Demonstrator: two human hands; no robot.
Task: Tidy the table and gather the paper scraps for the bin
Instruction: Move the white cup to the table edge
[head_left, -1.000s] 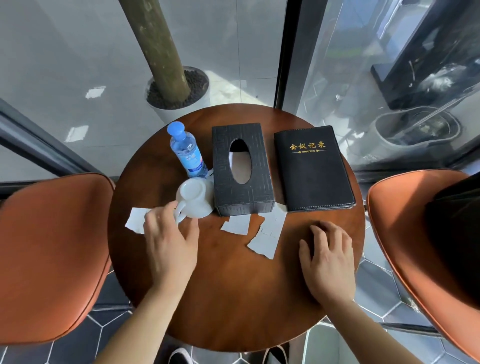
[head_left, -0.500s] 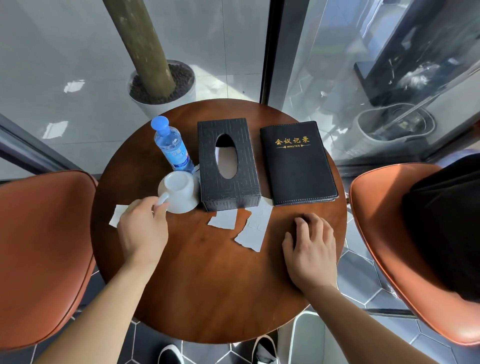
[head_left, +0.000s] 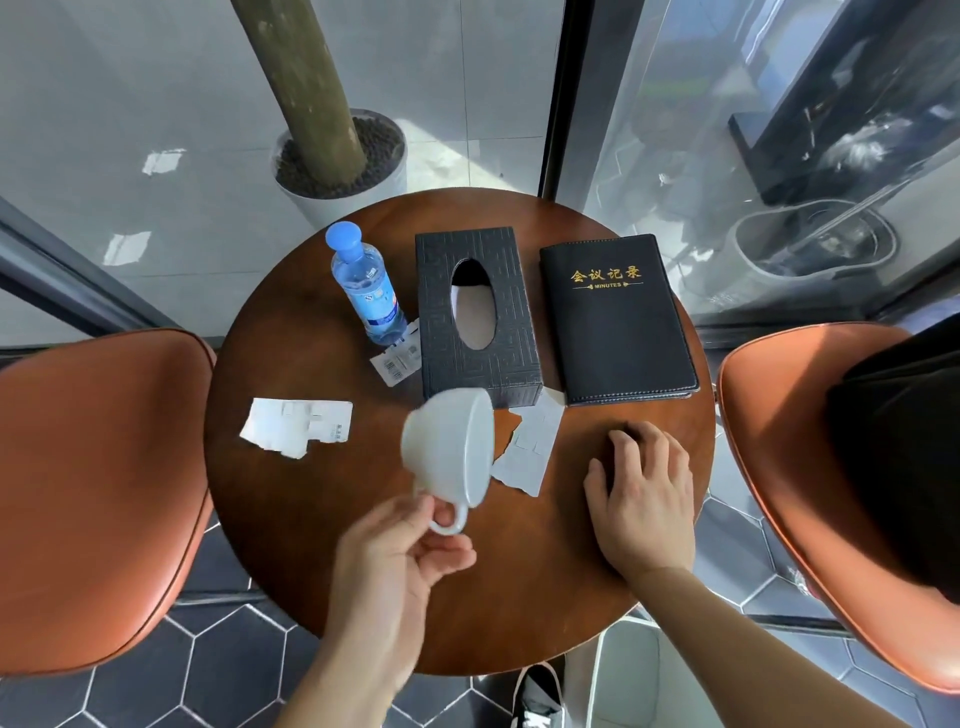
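**Cup lifted clear of the scraps**

Nearest, the left hand (head_left: 400, 561) holds the cup (head_left: 451, 453) by its handle, grip pinched shut on the loop, with the cup raised off the counter (head_left: 311, 571) and tipped so its mouth faces away to the right. Held up like this, it probably frees the papers around it for gathering. The right hand (head_left: 644, 499) lies flat on the wood, fingers loosely spread and holding nothing, just beside the nearest scrap (head_left: 530, 447).

That scrap reaches back under the front edge of the tissue box (head_left: 478, 317) and the notebook (head_left: 615, 319), so it may need sliding out, not lifting. A second scrap (head_left: 297, 427) lies alone on the left, easy to reach. A third, smaller one (head_left: 397, 361) sits wedged between the bottle (head_left: 368, 288) and the box; the bottle stands in the way. No bin is in view. Chairs flank the counter.
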